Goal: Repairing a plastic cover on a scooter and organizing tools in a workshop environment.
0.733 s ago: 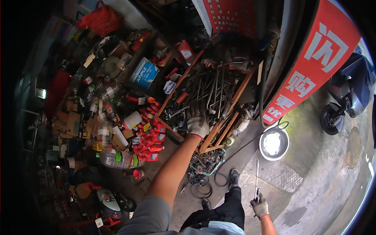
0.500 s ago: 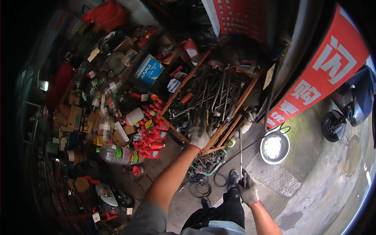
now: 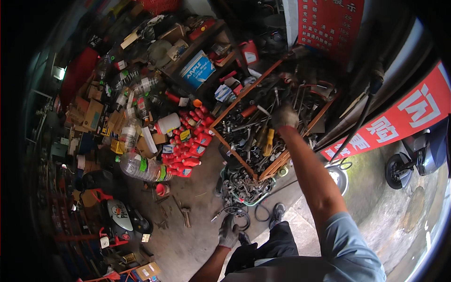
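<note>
Head view: finds rods [image 3: 297, 97] in tray [image 3: 249, 93], right of upper centre, just up-frame from nearer right hand [image 3: 285, 116], long axes steep; notes left hand [image 3: 229, 234] lower centre; cannot tell either hand's finger grip.

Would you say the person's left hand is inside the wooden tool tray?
No, the left hand hangs near the person's legs, outside the wooden tool tray.

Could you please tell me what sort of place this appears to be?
Probably a motorcycle repair workshop, judging by the brown wooden tray of metal tools, the red plastic bottles and the blue-grey two-wheeler at right.
</note>
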`<act>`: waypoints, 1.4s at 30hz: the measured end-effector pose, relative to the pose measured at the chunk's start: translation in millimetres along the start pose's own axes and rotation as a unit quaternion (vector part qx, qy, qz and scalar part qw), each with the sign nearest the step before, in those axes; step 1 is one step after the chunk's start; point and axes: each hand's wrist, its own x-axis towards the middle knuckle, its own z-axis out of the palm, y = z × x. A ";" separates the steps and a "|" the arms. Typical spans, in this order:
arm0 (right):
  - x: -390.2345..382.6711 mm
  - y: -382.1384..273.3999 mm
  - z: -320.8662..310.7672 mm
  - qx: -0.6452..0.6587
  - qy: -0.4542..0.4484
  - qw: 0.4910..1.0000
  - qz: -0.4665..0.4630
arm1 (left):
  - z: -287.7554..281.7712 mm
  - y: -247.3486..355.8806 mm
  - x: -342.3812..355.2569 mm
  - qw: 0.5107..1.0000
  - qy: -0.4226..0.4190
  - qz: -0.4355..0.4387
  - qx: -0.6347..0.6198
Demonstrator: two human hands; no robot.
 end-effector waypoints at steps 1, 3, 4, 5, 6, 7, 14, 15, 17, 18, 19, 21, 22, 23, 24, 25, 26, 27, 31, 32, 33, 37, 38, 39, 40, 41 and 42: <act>11.8 -1.7 3.7 -0.016 -0.003 1.000 0.002 | 1.0 -11.6 -17.4 1.000 0.007 -0.018 -0.018; 25.3 -1.7 14.8 -0.020 0.022 0.999 -0.019 | 3.6 -33.6 -46.7 1.000 0.014 -0.019 -0.017; 26.4 -6.2 19.3 -0.018 0.008 1.000 -0.012 | 3.5 -41.0 -58.2 1.000 0.022 -0.017 -0.011; 25.6 -11.2 21.4 -0.016 -0.004 1.000 -0.003 | 5.4 -47.1 -67.2 0.999 0.024 -0.024 -0.012; 26.7 -12.9 27.2 -0.021 0.003 0.999 -0.043 | 7.9 -52.4 -74.7 0.998 0.017 -0.054 -0.027; 31.6 -13.2 30.6 -0.024 0.001 0.999 -0.046 | 11.7 -55.9 -78.4 0.996 0.010 -0.080 -0.043; 27.3 3.0 22.1 0.037 0.053 0.997 0.036 | 21.8 -37.2 -46.2 0.989 0.004 -0.064 -0.135; 22.2 6.8 15.2 0.133 0.009 0.990 0.034 | 20.0 -33.5 -38.2 0.988 0.004 -0.054 -0.142; 8.5 14.2 5.9 0.319 -0.089 0.943 0.028 | 17.6 -34.3 -29.1 0.990 0.003 -0.056 -0.130; -1.6 20.1 2.3 0.404 -0.140 0.904 0.028 | 16.7 -34.4 -25.3 0.987 -0.010 -0.076 -0.142; -13.5 21.9 4.3 0.486 -0.195 0.852 0.030 | 13.6 -35.7 -20.4 0.983 -0.019 -0.101 -0.150; -54.8 32.8 5.6 0.662 -0.427 0.616 -0.006 | 13.3 -42.4 -16.0 0.975 -0.033 -0.143 -0.168; -88.1 27.5 10.3 0.663 -0.448 0.599 0.016 | 12.8 -46.6 -16.7 0.976 -0.032 -0.146 -0.158; -125.1 20.6 17.9 0.663 -0.470 0.581 0.037 | 17.6 -59.2 -23.4 0.973 -0.025 -0.161 -0.161; -153.7 27.5 35.8 0.639 -0.500 0.583 0.044 | 26.6 -76.9 -29.4 0.973 -0.029 -0.161 -0.162; -179.4 40.1 60.1 0.614 -0.528 0.584 0.051 | 33.5 -92.1 -35.4 0.973 -0.035 -0.160 -0.163; -202.7 60.0 87.3 0.591 -0.554 0.574 0.119 | 35.9 -90.3 -34.6 0.958 -0.072 -0.215 -0.177; -226.8 79.1 113.4 0.565 -0.575 0.561 0.187 | 41.0 -97.8 -37.8 0.954 -0.075 -0.224 -0.185; -319.8 160.0 228.7 0.333 -0.542 0.717 0.284 | 75.6 -166.6 -69.4 0.948 -0.102 -0.241 -0.182; -335.5 173.4 252.3 0.324 -0.542 0.719 0.290 | 87.4 -195.4 -85.1 0.938 -0.092 -0.258 -0.211; -348.0 184.1 276.7 0.328 -0.523 0.719 0.319 | 99.0 -226.5 -101.1 0.928 -0.081 -0.274 -0.239; -338.0 210.7 364.8 0.319 -0.470 0.764 0.305 | 140.4 -346.7 -170.0 0.969 -0.129 -0.200 0.058; -336.1 207.1 405.8 0.343 -0.457 0.776 0.268 | 140.3 -401.1 -227.3 0.972 0.002 -0.232 -0.048; -304.8 235.5 435.8 0.349 -0.410 0.810 0.231 | 158.9 -421.0 -245.9 0.963 -0.008 -0.261 -0.063; -261.8 267.0 453.1 0.119 -0.340 0.932 -0.022 | 179.5 -431.0 -254.9 0.920 -0.014 -0.352 -0.169; -199.7 307.8 464.0 0.074 -0.273 0.940 -0.191 | 207.5 -443.6 -260.6 0.909 -0.038 -0.374 -0.180; -232.1 238.5 520.7 0.127 -0.326 0.924 0.155 | 166.9 -478.3 -355.8 0.917 -0.056 -0.390 -0.062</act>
